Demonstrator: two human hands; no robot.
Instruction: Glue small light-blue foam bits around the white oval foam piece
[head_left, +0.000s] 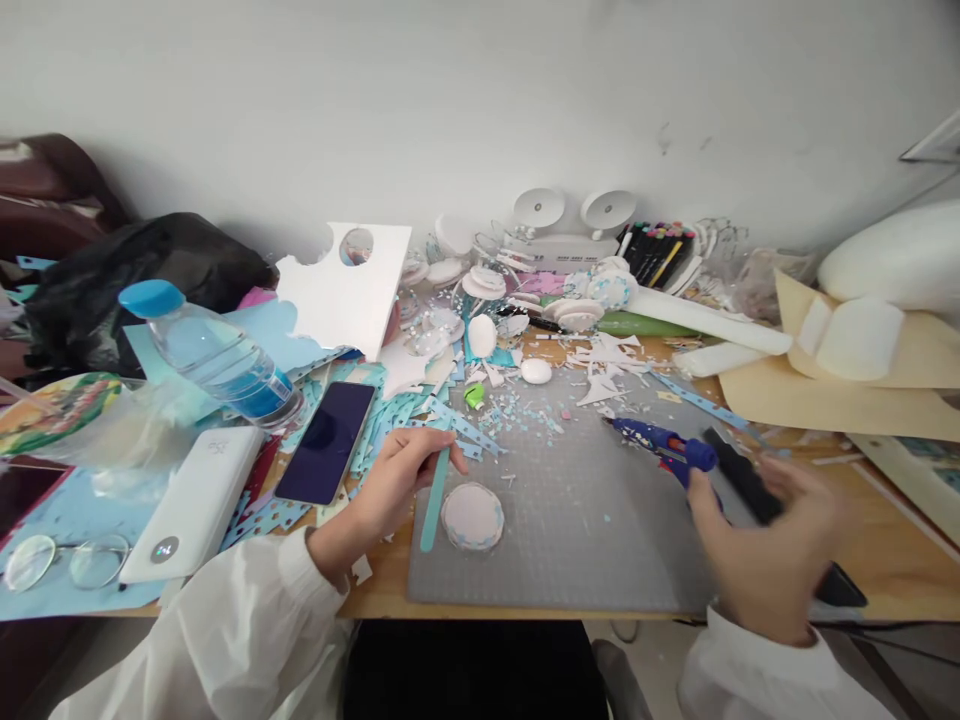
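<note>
My left hand [409, 465] pinches one end of a flat teal strip [434, 505], which hangs down over the left part of the grey cutting mat [570, 560]. Just right of the strip lies a round white disc [472, 516] with light blue bits round its edge. A blue hot glue gun [656, 440] rests at the mat's right side, its nozzle pointing left. My right hand [765, 545] is at the glue gun's rear, thumb and fingers apart, the thumb by its handle. Motion blurs these fingers, and whether the thumb touches the gun is unclear.
Paper scraps [517, 410] and a small green object [474, 396] litter the mat's back. On the left are a phone [326, 443], a power bank [193, 505], a water bottle [217, 360] and glasses [67, 560]. Markers [656, 255] and a white roll [712, 320] stand or lie behind.
</note>
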